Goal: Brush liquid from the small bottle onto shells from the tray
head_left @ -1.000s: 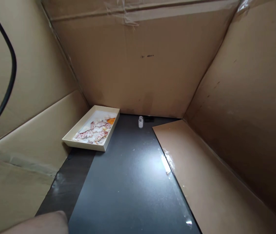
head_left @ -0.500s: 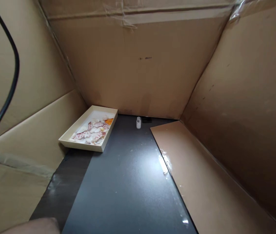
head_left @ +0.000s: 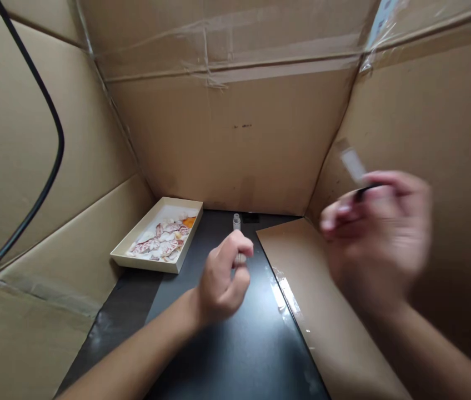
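My left hand [head_left: 225, 278] is raised over the dark tabletop, its fingers curled shut around a small whitish ribbed piece [head_left: 240, 259], mostly hidden. Just beyond the knuckles stands a small clear bottle [head_left: 236, 220] with a pale lower part; the hand covers its base. At the right, my blurred right hand [head_left: 379, 228] is up in the air with its fingers closed on a slim object. A pale flat section [head_left: 352, 165] of it sticks out up and left, and a black part [head_left: 366, 191] shows between the fingers. Motion blur hides its kind.
A cream tray [head_left: 144, 264] holding shells [head_left: 163, 239] and an orange piece sits at the back left. Cardboard walls [head_left: 219, 166] enclose the table [head_left: 235, 361]. A cardboard sheet [head_left: 302, 278] lies along the right, and a black cable [head_left: 58, 139] hangs at the left.
Both hands have come up into view, each holding something; before, only a bit of skin showed at the lower left. The view has tilted slightly upward. Bottle and tray stay put.
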{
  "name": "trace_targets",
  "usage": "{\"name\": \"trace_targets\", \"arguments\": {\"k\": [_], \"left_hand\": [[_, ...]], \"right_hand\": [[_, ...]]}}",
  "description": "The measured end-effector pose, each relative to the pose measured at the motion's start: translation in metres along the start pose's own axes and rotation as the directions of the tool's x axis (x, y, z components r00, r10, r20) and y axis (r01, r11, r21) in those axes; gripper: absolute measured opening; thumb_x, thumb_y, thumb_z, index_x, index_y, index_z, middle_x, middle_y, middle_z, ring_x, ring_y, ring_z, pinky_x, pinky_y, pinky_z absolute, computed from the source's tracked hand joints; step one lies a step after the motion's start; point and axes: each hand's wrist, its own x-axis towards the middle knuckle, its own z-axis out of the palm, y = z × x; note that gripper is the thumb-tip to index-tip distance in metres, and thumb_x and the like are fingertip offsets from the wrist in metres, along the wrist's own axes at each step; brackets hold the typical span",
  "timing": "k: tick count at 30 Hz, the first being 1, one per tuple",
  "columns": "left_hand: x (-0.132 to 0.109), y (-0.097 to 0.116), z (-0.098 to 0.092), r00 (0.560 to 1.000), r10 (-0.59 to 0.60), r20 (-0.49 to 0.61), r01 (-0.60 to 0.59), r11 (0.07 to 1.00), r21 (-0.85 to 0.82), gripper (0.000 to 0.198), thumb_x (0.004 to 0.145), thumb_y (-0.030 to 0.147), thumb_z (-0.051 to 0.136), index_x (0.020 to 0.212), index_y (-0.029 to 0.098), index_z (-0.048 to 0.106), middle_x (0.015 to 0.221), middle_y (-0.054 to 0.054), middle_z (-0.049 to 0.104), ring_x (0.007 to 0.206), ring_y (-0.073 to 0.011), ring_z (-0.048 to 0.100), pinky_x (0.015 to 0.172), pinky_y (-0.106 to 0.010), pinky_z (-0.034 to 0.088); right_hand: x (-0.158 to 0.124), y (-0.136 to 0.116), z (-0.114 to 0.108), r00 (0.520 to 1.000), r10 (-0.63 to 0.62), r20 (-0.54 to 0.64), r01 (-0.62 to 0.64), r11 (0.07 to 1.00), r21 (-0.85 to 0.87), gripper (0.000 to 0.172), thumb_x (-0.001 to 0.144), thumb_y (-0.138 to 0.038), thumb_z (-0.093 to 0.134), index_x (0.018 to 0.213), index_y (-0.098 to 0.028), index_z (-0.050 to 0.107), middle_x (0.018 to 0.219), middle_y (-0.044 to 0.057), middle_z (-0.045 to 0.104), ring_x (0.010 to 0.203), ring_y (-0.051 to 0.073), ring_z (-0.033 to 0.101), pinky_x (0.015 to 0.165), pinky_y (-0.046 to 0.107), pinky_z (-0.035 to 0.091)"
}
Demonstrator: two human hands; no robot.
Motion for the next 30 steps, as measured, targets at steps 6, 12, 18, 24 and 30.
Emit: {"name": "trace_targets", "arguments": {"k": [6,12,18,24,30], "left_hand": [[0.0,-0.063,0.025,0.834,-0.524,0.173,0.551,0.78,-0.296,0.016,0.081,0.026,0.054,0.091,0.017,0.045,0.084,0.0,0.046,0.074,-0.0086,0.045,0.068,-0.021,0.038],[-0.01,-0.086,0.02,0.747,-0.605,0.276,0.663,0.647,-0.375,0.028,0.077,0.031,0.062,0.093,0.016,0.046,0.079,0.003,0.046,0.066,-0.0063,0.042,0.061,-0.019,0.036],[-0.009,-0.088,0.02,0.717,-0.643,0.27,0.69,0.601,-0.404,0.034,0.076,0.037,0.063,0.096,0.017,0.043,0.083,0.0,0.056,0.063,-0.0069,0.05,0.059,-0.021,0.04],[-0.012,-0.09,0.024,0.744,-0.614,0.264,0.664,0.636,-0.393,0.029,0.079,0.036,0.06,0.093,0.016,0.044,0.08,0.0,0.056,0.064,-0.0075,0.051,0.061,-0.021,0.041],[-0.012,-0.091,0.022,0.764,-0.594,0.252,0.645,0.695,-0.318,0.025,0.082,0.033,0.055,0.098,0.015,0.051,0.072,0.003,0.049,0.06,-0.0071,0.042,0.058,-0.02,0.035]], "right_hand": [[-0.043,0.083,0.012,0.921,0.328,0.21,-0.305,0.943,-0.136,0.016,0.093,-0.033,0.05,0.101,-0.019,0.052,0.059,-0.006,0.045,0.051,0.01,0.044,0.048,0.021,0.037],[-0.066,0.108,0.003,0.817,0.383,0.431,-0.277,0.916,-0.289,0.016,0.093,-0.033,0.049,0.098,-0.019,0.054,0.068,-0.003,0.048,0.057,0.011,0.044,0.054,0.023,0.036],[-0.067,0.102,0.004,0.751,0.38,0.541,-0.197,0.91,-0.366,0.014,0.091,-0.03,0.049,0.094,-0.018,0.056,0.063,-0.005,0.044,0.055,0.011,0.041,0.052,0.022,0.032],[-0.067,0.104,0.005,0.716,0.41,0.566,-0.172,0.888,-0.426,0.014,0.09,-0.029,0.05,0.095,-0.019,0.056,0.062,-0.005,0.046,0.055,0.011,0.043,0.053,0.022,0.033],[-0.066,0.103,0.005,0.76,0.376,0.53,-0.126,0.885,-0.448,0.014,0.091,-0.03,0.049,0.094,-0.019,0.056,0.062,-0.004,0.047,0.054,0.011,0.045,0.052,0.021,0.034]]}}
